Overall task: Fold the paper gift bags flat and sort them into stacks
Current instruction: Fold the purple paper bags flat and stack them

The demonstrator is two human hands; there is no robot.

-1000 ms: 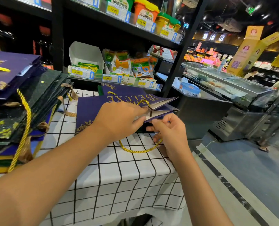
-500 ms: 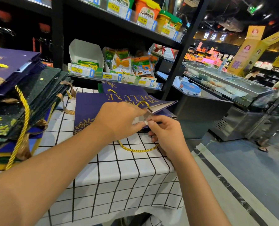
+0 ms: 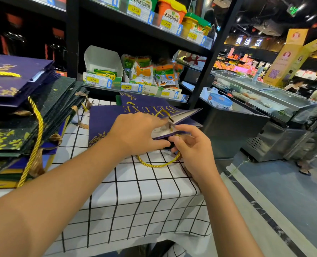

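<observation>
A purple gift bag (image 3: 105,119) with gold "DELUXE" lettering lies on the checked tablecloth (image 3: 135,197), its mouth still gaping to the right. My left hand (image 3: 135,134) lies on top of it, fingers reaching into the open mouth and thumb at the lower edge. My right hand (image 3: 191,145) pinches the bag's lower rim beside the yellow rope handle (image 3: 154,165), which loops over the cloth. At the left a tall stack of flattened purple and dark green bags (image 3: 24,112) rests on the table.
A black shelf unit (image 3: 206,71) with snack packets and price tags stands right behind the table. The table's right edge drops to a grey aisle floor. A glass-topped freezer (image 3: 265,101) and people stand farther right.
The bag's open mouth has narrowed. My right hand moved up to the lower rim by the handle, and my left hand's fingers slid further right into the opening.
</observation>
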